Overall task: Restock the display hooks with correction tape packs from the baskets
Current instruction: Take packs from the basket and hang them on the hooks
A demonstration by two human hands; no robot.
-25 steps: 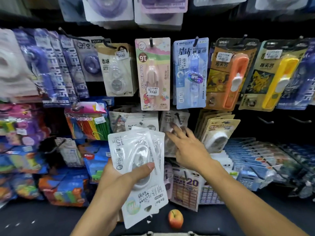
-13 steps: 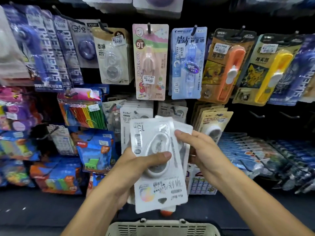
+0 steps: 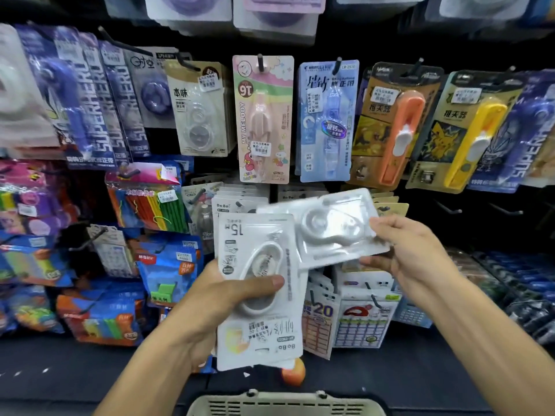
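Note:
My left hand (image 3: 222, 301) grips a small stack of white BoBo correction tape packs (image 3: 258, 325), held upside down, with the thumb across the front blister. My right hand (image 3: 411, 253) pinches one white pack (image 3: 333, 229) by its right end; it lies sideways, back facing me, just right of and above the stack. Behind both hands, more BoBo packs (image 3: 237, 202) hang on a display hook in the middle row. The rim of a beige basket (image 3: 285, 400) shows at the bottom edge.
A black pegboard wall carries rows of hanging stationery: a pink My Melody pack (image 3: 264, 121), a blue tape pack (image 3: 327, 121), orange (image 3: 399, 127) and yellow (image 3: 468, 130) items. Two bare hooks (image 3: 480, 208) stick out at the right. An orange-red round thing (image 3: 292, 372) lies on the dark shelf.
My right hand has pulled one pack off the stack in my left hand and turned it sideways to the right. The view has tilted down a little.

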